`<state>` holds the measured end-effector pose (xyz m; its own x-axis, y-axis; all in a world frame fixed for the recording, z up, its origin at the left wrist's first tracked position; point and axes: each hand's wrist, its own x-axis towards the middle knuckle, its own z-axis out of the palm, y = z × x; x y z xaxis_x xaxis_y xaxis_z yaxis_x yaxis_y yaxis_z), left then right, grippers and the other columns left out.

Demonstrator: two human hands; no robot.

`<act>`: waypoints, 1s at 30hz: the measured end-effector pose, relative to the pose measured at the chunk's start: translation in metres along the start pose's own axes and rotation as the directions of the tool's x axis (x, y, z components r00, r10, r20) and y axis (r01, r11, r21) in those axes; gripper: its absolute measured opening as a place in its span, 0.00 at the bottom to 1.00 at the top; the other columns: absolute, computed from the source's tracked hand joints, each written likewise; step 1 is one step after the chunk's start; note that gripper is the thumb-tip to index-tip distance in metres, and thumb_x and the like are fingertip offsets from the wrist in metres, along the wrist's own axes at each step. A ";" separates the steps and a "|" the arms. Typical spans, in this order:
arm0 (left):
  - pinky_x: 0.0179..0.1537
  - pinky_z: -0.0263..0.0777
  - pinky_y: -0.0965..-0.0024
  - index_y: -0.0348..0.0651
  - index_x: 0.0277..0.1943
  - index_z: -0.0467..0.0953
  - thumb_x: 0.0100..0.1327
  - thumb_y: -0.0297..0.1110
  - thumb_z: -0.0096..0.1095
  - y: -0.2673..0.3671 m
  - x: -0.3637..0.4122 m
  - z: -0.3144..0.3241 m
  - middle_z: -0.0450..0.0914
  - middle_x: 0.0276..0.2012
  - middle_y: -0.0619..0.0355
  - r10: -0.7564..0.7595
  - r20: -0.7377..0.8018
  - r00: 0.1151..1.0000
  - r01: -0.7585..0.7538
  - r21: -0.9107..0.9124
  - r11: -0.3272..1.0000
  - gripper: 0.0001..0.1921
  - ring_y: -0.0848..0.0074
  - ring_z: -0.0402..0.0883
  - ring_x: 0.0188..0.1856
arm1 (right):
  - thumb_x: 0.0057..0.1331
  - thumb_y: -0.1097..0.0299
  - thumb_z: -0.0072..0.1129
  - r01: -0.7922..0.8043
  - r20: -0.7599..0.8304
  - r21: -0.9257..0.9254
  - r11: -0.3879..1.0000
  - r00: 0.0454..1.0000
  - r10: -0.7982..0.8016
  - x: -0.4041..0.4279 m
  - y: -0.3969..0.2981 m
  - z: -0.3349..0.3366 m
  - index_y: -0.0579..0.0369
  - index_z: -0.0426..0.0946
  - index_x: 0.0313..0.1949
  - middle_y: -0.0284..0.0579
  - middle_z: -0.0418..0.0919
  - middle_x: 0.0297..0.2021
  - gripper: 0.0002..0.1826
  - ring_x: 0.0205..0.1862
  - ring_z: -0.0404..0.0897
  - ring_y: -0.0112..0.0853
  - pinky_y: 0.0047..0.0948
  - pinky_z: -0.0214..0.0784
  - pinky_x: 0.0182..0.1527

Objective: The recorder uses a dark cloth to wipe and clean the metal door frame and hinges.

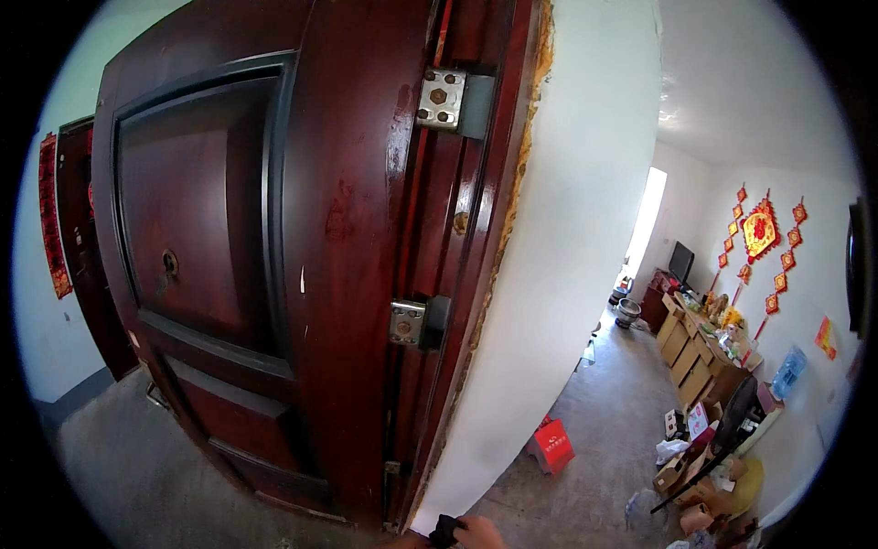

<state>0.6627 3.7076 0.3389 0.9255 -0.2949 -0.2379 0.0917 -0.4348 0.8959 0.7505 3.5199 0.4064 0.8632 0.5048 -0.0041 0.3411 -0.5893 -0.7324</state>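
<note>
At the bottom edge my right hand pinches a small black item, perhaps cloth; the frame cuts off its lower part. Just a strip of my left hand shows beside it, so its fingers are hidden. Before me stands a dark red panelled door, swung open. An upper metal hinge and a middle hinge join it to the red door frame. A lower hinge is partly visible. The door panel bears a round keyhole.
A white wall end with rough yellowish foam along the frame divides the view. Inside the room, a red bag stands on the concrete floor. Cardboard boxes and a wooden cabinet line the right wall. Another door is at far left.
</note>
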 end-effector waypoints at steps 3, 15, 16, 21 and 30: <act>0.45 0.73 0.58 0.37 0.57 0.74 0.69 0.38 0.58 -0.039 0.006 0.028 0.81 0.43 0.43 0.404 -0.530 0.745 -0.198 0.403 0.894 0.18 0.58 0.81 0.45 | 0.58 0.70 0.51 0.046 -0.014 0.092 0.995 0.999 -0.044 -0.003 -0.012 -0.008 0.66 0.79 0.33 0.65 0.77 0.24 0.12 0.28 0.80 0.54 0.46 0.70 0.32; 0.41 0.74 0.62 0.38 0.62 0.71 0.65 0.25 0.58 -0.072 -0.011 -0.001 0.78 0.38 0.45 0.246 -0.684 0.687 -0.255 0.090 0.963 0.22 0.61 0.78 0.36 | 0.59 0.77 0.45 0.293 0.057 0.270 0.917 0.946 -0.319 0.022 -0.051 0.013 0.63 0.79 0.41 0.58 0.80 0.29 0.14 0.31 0.79 0.35 0.37 0.71 0.35; 0.41 0.74 0.62 0.38 0.62 0.71 0.65 0.25 0.58 -0.083 -0.016 -0.005 0.78 0.38 0.45 0.255 -0.671 0.697 -0.263 0.092 0.960 0.22 0.61 0.78 0.36 | 0.60 0.77 0.46 0.307 0.071 0.277 0.911 0.939 -0.338 0.026 -0.057 0.017 0.62 0.78 0.43 0.56 0.81 0.33 0.14 0.35 0.79 0.35 0.36 0.72 0.37; 0.43 0.74 0.62 0.38 0.61 0.72 0.67 0.29 0.57 -0.083 -0.038 -0.056 0.79 0.41 0.45 0.104 -0.429 0.898 -0.199 -0.185 0.962 0.20 0.60 0.79 0.38 | 0.59 0.67 0.51 0.030 0.299 0.222 0.975 0.949 -0.097 0.060 0.004 0.075 0.56 0.75 0.58 0.60 0.83 0.42 0.26 0.43 0.83 0.47 0.40 0.73 0.51; 0.46 0.74 0.60 0.41 0.58 0.76 0.71 0.38 0.54 -0.066 -0.055 -0.135 0.82 0.42 0.46 -0.185 -0.042 0.982 0.189 0.131 0.973 0.17 0.59 0.82 0.42 | 0.60 0.71 0.50 -0.219 0.195 0.170 0.961 0.963 0.185 0.047 -0.063 0.075 0.56 0.74 0.60 0.57 0.83 0.45 0.27 0.41 0.82 0.44 0.36 0.72 0.50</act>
<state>0.6550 3.8670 0.3437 0.9069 -0.1736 -0.3839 0.2163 -0.5902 0.7777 0.7417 3.6282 0.4007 0.8219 0.5005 -0.2719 0.0757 -0.5692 -0.8187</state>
